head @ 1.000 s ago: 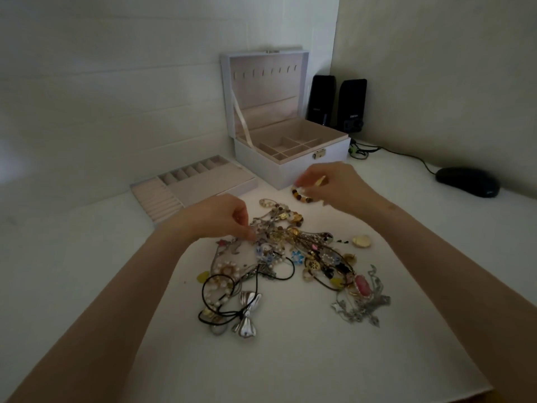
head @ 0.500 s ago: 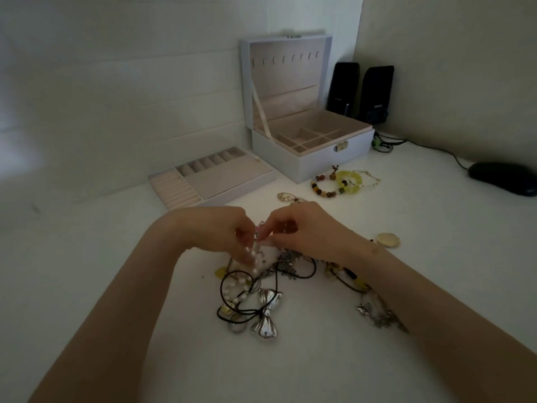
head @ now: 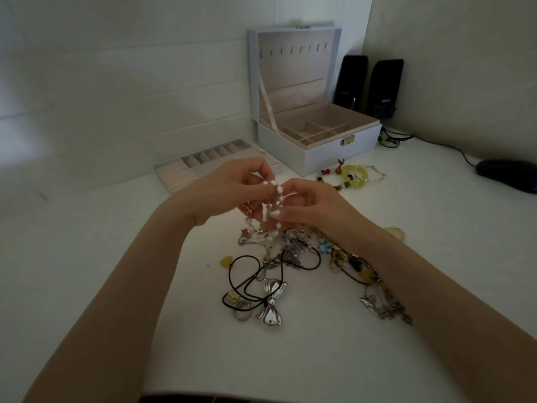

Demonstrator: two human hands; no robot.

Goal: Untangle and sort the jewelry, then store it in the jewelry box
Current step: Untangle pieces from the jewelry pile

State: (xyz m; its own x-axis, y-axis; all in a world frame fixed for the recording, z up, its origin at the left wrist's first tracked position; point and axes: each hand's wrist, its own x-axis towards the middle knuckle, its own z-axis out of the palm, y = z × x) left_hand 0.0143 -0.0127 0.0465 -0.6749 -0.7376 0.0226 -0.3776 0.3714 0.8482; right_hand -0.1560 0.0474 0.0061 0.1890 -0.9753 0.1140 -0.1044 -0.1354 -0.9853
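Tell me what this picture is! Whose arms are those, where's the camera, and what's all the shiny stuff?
No machine here: just a person using two bare hands. The camera sits on the person's head and looks down, so you see their own arms. The left hand and right hand both have a grip on a string of white beads, held up above a tangled heap of jewelry on the white table. A silver bow lies at the heap's near edge. Farther back stands the open jewelry box, with a divided tray on its left and beaded bracelets just in front. Two black speakers and a dark mouse sit at the back right.
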